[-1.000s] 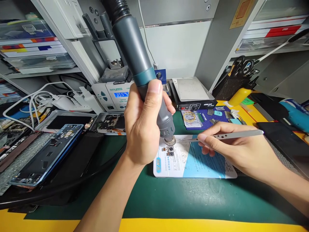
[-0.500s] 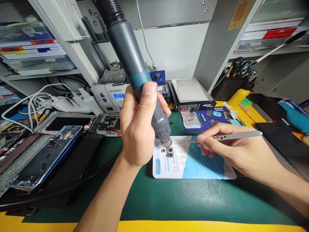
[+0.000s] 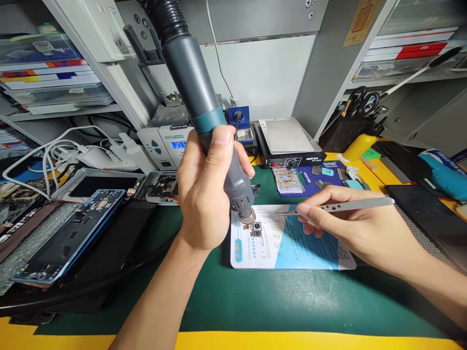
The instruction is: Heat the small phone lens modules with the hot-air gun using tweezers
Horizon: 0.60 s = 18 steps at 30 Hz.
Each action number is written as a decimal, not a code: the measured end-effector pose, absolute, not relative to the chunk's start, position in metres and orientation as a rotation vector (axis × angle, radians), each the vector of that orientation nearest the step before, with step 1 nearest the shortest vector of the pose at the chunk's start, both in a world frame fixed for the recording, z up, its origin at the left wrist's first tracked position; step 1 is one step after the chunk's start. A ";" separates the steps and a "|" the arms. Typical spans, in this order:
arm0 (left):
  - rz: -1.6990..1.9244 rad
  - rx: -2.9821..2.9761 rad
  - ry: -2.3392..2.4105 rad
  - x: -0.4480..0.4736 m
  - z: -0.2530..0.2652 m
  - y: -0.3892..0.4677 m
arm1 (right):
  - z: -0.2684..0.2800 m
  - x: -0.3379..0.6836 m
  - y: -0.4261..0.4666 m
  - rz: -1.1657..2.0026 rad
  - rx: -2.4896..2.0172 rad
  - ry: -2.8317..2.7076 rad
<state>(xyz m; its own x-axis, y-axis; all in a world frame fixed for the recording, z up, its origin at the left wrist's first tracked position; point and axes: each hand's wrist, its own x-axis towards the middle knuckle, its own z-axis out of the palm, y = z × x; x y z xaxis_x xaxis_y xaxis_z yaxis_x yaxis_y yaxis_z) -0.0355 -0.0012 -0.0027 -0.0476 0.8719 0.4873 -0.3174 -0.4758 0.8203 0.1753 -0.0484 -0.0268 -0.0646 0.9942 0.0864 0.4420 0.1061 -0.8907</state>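
My left hand (image 3: 207, 194) is wrapped round the handle of a grey hot air gun (image 3: 195, 82), which tilts so that its metal nozzle (image 3: 247, 215) points down. Just below the nozzle lies a small dual-lens camera module (image 3: 257, 229) with a short flex connector, on a white and blue printed card (image 3: 299, 260). Between thumb and fingers, my right hand (image 3: 350, 223) pinches steel tweezers (image 3: 339, 206). Their tips hover over or touch the card, right of the nozzle and apart from the module; which of the two I cannot tell.
Behind stand the hot air station (image 3: 160, 146) with a lit display and a heating plate (image 3: 290, 141). Opened phone parts (image 3: 73, 233) and a black hose (image 3: 146, 272) lie at left. A pen holder (image 3: 339, 129) and a yellow bottle (image 3: 359, 147) stand at right.
My left hand and the hot air gun have shifted slightly left, bringing the nozzle over the module's left upper side. My right hand and the tweezers have barely moved.
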 end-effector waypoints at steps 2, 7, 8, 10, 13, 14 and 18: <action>1.676 1.317 0.646 -0.035 -0.003 -0.002 | -0.027 0.175 -0.049 0.910 -1.438 -1.620; 1.686 1.313 0.641 -0.035 -0.003 -0.003 | -0.027 0.175 -0.049 0.901 -1.439 -1.620; 1.683 1.311 0.640 -0.035 -0.003 -0.004 | -0.028 0.176 -0.048 0.899 -1.437 -1.620; 1.675 1.311 0.638 -0.035 -0.003 -0.005 | -0.028 0.176 -0.048 0.901 -1.435 -1.616; 1.659 1.312 0.638 -0.035 -0.002 -0.006 | -0.028 0.176 -0.049 0.913 -1.431 -1.606; 1.660 1.308 0.638 -0.034 -0.002 -0.006 | -0.028 0.177 -0.049 0.917 -1.429 -1.604; 1.653 1.279 0.614 -0.034 -0.002 -0.007 | -0.027 0.177 -0.051 0.925 -1.446 -1.592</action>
<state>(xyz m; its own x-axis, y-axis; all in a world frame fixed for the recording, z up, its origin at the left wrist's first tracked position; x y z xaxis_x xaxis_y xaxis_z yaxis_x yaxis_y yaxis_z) -0.0336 -0.0073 -0.0022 -0.0291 0.8831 0.4683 -0.3628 -0.4459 0.8183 0.1774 -0.0514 -0.0269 -0.0496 0.9960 0.0738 0.4291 0.0880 -0.8990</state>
